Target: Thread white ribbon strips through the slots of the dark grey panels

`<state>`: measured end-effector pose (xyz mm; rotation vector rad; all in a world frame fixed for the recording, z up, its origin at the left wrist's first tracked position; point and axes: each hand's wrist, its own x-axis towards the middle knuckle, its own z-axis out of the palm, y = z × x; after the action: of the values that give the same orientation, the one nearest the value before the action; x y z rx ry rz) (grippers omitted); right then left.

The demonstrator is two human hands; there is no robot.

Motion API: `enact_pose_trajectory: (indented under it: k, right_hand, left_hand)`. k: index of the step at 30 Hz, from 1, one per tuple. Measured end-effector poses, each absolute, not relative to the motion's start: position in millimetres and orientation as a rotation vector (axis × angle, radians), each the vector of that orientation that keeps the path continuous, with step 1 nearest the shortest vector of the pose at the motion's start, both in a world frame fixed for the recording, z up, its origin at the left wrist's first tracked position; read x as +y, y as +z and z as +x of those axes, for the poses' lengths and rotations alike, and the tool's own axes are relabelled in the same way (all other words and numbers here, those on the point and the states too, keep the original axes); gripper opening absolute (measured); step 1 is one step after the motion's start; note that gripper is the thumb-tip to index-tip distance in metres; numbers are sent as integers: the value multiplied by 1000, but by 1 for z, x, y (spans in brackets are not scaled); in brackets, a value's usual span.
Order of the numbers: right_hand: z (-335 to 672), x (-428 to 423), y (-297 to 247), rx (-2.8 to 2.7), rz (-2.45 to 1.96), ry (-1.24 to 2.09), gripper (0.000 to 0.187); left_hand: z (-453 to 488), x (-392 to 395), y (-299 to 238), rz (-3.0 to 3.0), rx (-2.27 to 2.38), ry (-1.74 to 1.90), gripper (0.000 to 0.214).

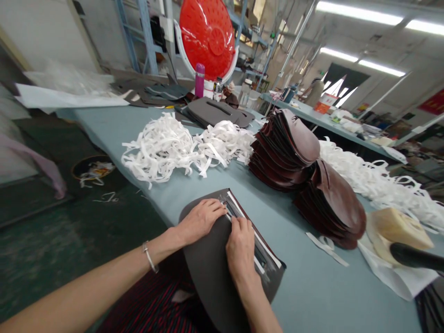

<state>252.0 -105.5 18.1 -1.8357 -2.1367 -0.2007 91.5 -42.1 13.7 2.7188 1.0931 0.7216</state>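
Left hand: the left hand (pixel 199 222), a silver bangle (pixel 149 257) at its wrist, lies flat on the panel, its fingers (pixel 217 206) extended and open, pressing beside the slot without gripping.
Right hand: the right hand (pixel 240 245) rests across the slot, its fingers (pixel 239 226) bent downward against the white strip; whether they pinch it cannot be told.
Held item: a dark grey felt panel (pixel 211 263) with a long slot, backed by a dark brown layer, lies on the near desk edge and partly overhangs it, with a white paper strip (pixel 255 236) along the slot.
Technique: even, flat finger pressure on both sides of the slot appears best, as it keeps the layers from shifting and the strip straight.
Desk: a pale blue-grey desk (pixel 305 296) runs away from the person.
Nearby: two stacks of dark brown shaped leather pieces (pixel 282 148) stand to the right; a tangled heap of white paper strips (pixel 163 152) lies ahead; a cream foam block (pixel 398 229) sits at right.
Far end: a pink bottle (pixel 200 79) stands before a round red plastic colander (pixel 207 34).
Writing: a red wall banner (pixel 433 101) carries marks too small to read; no brand is legible.
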Motion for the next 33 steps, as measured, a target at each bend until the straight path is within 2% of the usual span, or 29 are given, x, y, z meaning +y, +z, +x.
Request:
enact_pose_trajectory:
  k: [5,12,18,28,33]
  right_hand:
    - [230,-95,25,-2239,-1893,-374,24]
    - [258,-138,26,-2323,-1966,-486,21]
    - [301,-192,22,-2306,-1916,-501,29]
    - [318,-217,23,-2150,-1828,-291,28]
    - [318,-213,17,-2115,-1764,-269,34]
  left_hand:
    - [92,-41,13,2717,1082,692,27]
    - [93,-39,11,2731,1075,684,28]
    - [93,-40,10,2713,1069,729,28]
    - [97,-42,10,2759,1031,699,29]
    - [121,-74,26,2764,848,563,28]
